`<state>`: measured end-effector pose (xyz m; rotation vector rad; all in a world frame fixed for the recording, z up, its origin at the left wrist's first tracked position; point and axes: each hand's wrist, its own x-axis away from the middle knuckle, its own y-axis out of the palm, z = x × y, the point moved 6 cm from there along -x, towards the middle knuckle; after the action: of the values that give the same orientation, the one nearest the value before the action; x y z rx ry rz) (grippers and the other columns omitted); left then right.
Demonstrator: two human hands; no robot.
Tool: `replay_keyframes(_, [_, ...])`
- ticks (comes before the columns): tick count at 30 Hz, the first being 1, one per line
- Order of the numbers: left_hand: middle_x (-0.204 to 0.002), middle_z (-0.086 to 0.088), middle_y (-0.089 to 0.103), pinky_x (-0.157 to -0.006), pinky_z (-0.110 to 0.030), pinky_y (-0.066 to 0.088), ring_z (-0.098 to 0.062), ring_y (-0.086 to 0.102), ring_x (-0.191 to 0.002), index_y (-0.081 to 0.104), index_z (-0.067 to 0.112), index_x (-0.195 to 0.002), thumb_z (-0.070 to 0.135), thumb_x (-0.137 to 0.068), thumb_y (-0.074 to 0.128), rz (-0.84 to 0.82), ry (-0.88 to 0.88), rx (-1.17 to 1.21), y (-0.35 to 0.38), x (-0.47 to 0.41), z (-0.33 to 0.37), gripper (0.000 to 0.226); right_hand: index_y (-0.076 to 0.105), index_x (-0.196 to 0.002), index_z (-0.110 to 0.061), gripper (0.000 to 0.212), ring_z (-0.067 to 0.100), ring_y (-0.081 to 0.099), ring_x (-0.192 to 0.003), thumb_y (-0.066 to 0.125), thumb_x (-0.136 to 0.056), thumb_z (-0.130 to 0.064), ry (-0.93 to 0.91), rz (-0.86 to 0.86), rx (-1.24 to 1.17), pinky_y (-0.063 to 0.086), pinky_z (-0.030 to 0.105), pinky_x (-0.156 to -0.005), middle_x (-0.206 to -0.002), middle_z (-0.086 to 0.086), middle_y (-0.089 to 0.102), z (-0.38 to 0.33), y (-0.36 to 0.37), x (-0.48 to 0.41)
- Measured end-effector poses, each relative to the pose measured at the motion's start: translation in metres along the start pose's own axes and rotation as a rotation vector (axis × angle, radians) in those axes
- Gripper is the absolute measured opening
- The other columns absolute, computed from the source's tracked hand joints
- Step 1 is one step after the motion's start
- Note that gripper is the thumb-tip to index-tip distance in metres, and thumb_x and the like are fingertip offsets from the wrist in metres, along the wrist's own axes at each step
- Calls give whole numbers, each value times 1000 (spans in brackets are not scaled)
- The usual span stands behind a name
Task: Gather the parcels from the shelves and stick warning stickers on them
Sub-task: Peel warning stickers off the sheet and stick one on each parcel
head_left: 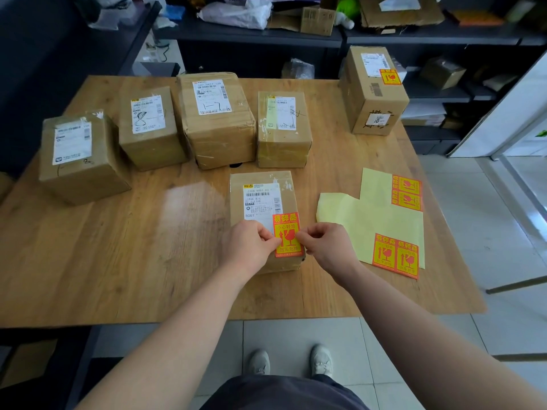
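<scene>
A small cardboard parcel (pixel 260 184) lies on the wooden table (pixel 148 247) right in front of me. An orange-and-yellow warning sticker (pixel 286 229) sits over its near right corner. My left hand (pixel 251 244) pinches the sticker's left edge and my right hand (pixel 325 247) pinches its right edge. Several more parcels stand in a row behind, among them the leftmost parcel (pixel 77 161) and a tall middle parcel (pixel 216 119). A parcel at the back right (pixel 373 90) bears a warning sticker on top.
A yellow backing sheet (pixel 370 220) with several unused stickers lies to the right of the near parcel. Dark shelves (pixel 414 37) with boxes and bags stand behind the table. A white door or cabinet (pixel 509 113) is at the right. Tiled floor lies below the table's near edge.
</scene>
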<state>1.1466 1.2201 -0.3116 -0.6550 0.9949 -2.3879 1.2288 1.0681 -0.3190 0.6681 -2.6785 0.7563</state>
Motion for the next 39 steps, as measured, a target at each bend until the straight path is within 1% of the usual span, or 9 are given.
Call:
replay_keyframes(11, [-78, 9, 60, -51, -23, 33, -11, 58, -73, 54, 25, -90, 42, -78, 75, 70, 19, -47, -6, 4, 3, 30, 68, -89, -15, 10, 9, 63, -71, 72, -85, -24, -88, 53, 100, 49, 18, -58, -80, -2, 67, -1, 2, 1])
replay_keyframes(15, [-75, 10, 59, -51, -22, 34, -10, 57, -70, 55, 25, -88, 44, -80, 73, 80, 45, -55, -6, 4, 3, 27, 56, -101, -21, 28, 11, 58, -75, 75, -81, -27, -120, 93, 150, 49, 20, -60, -85, -4, 60, -3, 1, 4])
replay_keyframes(19, [-77, 8, 63, -49, -21, 31, -10, 56, -67, 59, 26, -89, 40, -86, 67, 100, 96, -61, -9, 3, 3, 16, 60, -103, -26, 19, 11, 54, -81, 69, -86, -27, -337, 87, 398, 49, 22, -68, -93, -7, 53, -19, 2, 9])
replay_keyframes(22, [-86, 7, 64, -49, -19, 29, -11, 55, -71, 66, 31, -110, 38, -91, 61, 85, 177, -113, -8, 3, 7, 21, 59, -128, -25, 33, 16, 50, -95, 55, -95, -30, -505, 13, 613, 49, 28, -81, -105, -1, 48, -22, 10, 13])
replay_keyframes(25, [-109, 2, 63, -54, -18, 33, -12, 51, -80, 58, 33, -130, 36, -95, 55, 57, 250, -165, -3, 4, 9, 35, 46, -140, -29, 43, 18, 45, -100, 43, -98, -40, -555, 6, 780, 46, 33, -88, -112, 3, 45, -18, 6, 13])
replay_keyframes(29, [-109, 5, 58, -75, -27, 39, -14, 46, -93, 56, 33, -132, 45, -93, 54, 134, 279, -266, -8, 3, -3, 42, 18, -150, -34, 55, 21, 38, -121, 27, -99, -51, -496, -48, 935, 37, 36, -104, -137, 6, 32, -5, 5, 6])
replay_keyframes(32, [-127, 2, 48, -94, -33, 34, -20, 40, -114, 52, 28, -136, 51, -87, 60, 217, 223, -275, -17, 0, -16, 54, 7, -152, -30, 58, 28, 8, -144, 24, -100, -50, -522, -55, 974, 13, 40, -117, -158, 5, 5, -6, 7, 5])
replay_keyframes(35, [-144, -1, 34, -106, -37, 32, -23, 30, -131, 43, 23, -142, 46, -86, 63, 180, 161, -152, -16, -1, -25, 63, 0, -153, -23, 57, 19, -20, -145, 20, -103, -40, -708, -153, 1045, -10, 35, -119, -160, 1, -10, -13, 20, 7])
replay_keyframes(39, [-147, -2, 29, -106, -36, 33, -22, 32, -134, 38, 21, -144, 42, -88, 63, 165, 174, -124, -13, -1, -27, 65, 3, -153, -18, 55, 13, -11, -147, 20, -104, -36, -817, -281, 1104, -11, 28, -117, -161, 1, -3, -15, 38, 7])
